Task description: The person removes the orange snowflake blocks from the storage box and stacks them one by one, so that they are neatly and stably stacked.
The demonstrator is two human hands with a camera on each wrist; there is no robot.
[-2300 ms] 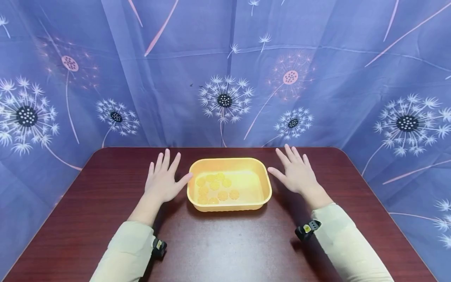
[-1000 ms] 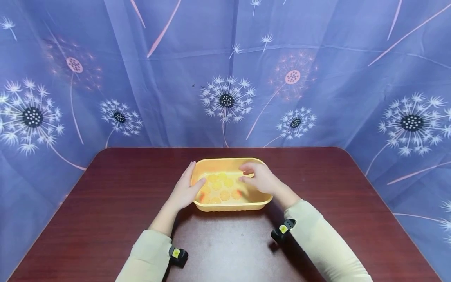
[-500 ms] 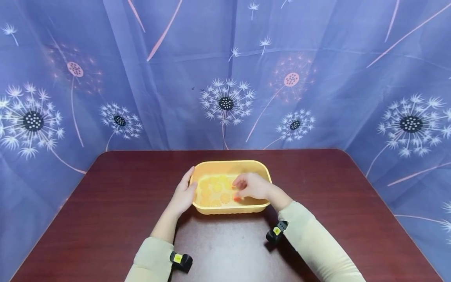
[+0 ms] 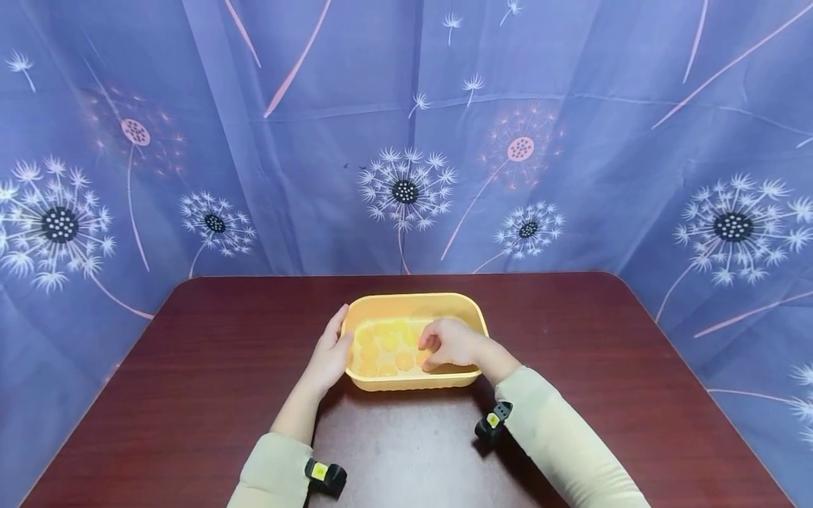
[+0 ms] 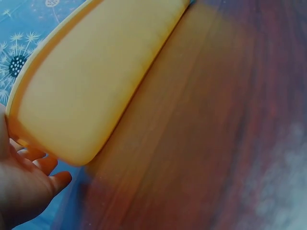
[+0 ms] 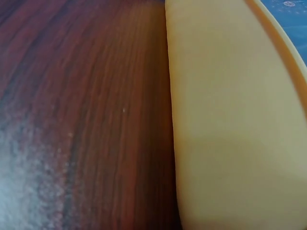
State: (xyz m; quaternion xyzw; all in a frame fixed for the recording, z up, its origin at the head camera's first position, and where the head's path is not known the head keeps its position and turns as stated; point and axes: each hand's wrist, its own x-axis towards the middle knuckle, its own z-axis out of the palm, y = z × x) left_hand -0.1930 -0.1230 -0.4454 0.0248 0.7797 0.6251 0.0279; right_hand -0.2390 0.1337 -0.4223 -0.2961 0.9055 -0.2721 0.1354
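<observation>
A yellow plastic basin [image 4: 413, 382] stands on the table, with several small round yellow pieces with scalloped edges [image 4: 389, 341] lying on its floor, mostly in the left half. My left hand [image 4: 329, 358] grips the basin's left end, thumb over the rim and fingers curled outside, as the left wrist view also shows. My right hand [image 4: 454, 344] reaches over the right rim into the basin, thumb and forefinger bent around an orange-yellow piece [image 4: 422, 358]. I cannot tell whether they pinch it. In the right wrist view only the basin's outer wall [image 6: 230, 115] shows, the hand being hidden.
The basin sits on a dark red-brown wooden table [image 4: 190, 395]. A blue curtain printed with dandelions [image 4: 305, 176] hangs behind and at both sides. A small black camera is strapped to each wrist, over pale sleeves [image 4: 559, 430].
Both hands came in from beside the basin. The left took hold of its left end; the right moved over the right rim and down among the pieces, its fingers now lower and further left.
</observation>
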